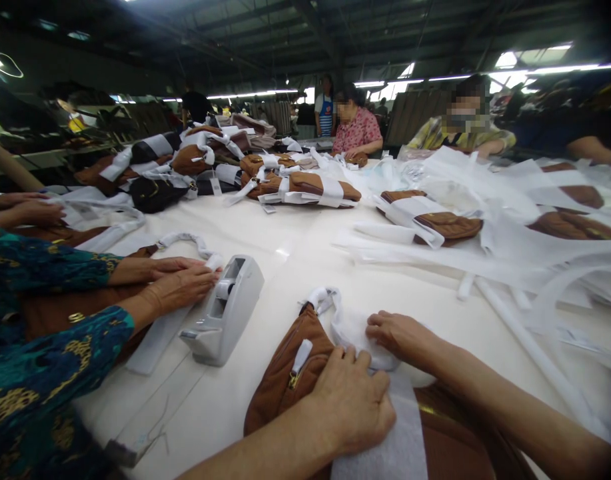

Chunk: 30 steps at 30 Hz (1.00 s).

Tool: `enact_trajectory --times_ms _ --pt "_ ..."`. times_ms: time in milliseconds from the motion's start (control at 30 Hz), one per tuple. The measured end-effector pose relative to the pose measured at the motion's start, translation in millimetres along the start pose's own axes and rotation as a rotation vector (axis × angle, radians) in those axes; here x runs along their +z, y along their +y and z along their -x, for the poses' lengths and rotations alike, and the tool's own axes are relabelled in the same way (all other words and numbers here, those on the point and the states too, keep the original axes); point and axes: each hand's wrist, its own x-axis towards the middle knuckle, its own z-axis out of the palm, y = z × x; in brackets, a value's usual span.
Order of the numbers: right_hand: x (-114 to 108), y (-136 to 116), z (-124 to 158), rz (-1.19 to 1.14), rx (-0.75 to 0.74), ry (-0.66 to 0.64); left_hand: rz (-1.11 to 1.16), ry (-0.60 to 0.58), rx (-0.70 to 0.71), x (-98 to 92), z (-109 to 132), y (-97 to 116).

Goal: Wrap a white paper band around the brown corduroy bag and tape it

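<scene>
A dark roof (pixel 235 33) crossed by beams (pixel 318 28) stretches back into dimness. Beneath it run rows of bright strip lights (pixel 580 69), near pale, window-like openings (pixel 506 61). A broad white worktop (pixel 298 247) spreads across the foreground.

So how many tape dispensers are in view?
1: the grey tape dispenser, between the patterned-sleeved co-worker's hands and the brown bag at bottom centre. The piled bags may hide others.

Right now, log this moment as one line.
left hand: on brown bag | right hand: at white wrapping | tape dispenser: on table, beside co-worker's hand
</scene>
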Motion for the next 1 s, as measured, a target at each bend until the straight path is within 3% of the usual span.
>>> enact_trajectory --times_ms 233,433,600,700,767,933,1000 --pt "-13 37 -7 -0.118 0.013 0.027 0.029 0.023 -0.024 4.9 1 0" --pt "-1 28 9 -0.139 0.001 0.092 0.042 0.020 -0.017 8.1 1 -1" --pt "-1 53 -4 -0.189 0.274 0.318 0.026 0.009 -0.015 7.7 0 -1" --pt "-7 65 4 -0.180 0.392 0.400 0.041 0.003 -0.029 8.0 0 0" --pt "-8 57 19 -0.165 0.347 0.389 0.058 0.002 -0.042 8.2 0 -1" --pt "-4 17 54 -0.132 -0.029 0.137 0.059 -0.013 -0.050 7.8 0 -1" --pt "-5 9 58 -0.065 -0.062 0.088 0.058 -0.027 -0.053 7.8 1 0"
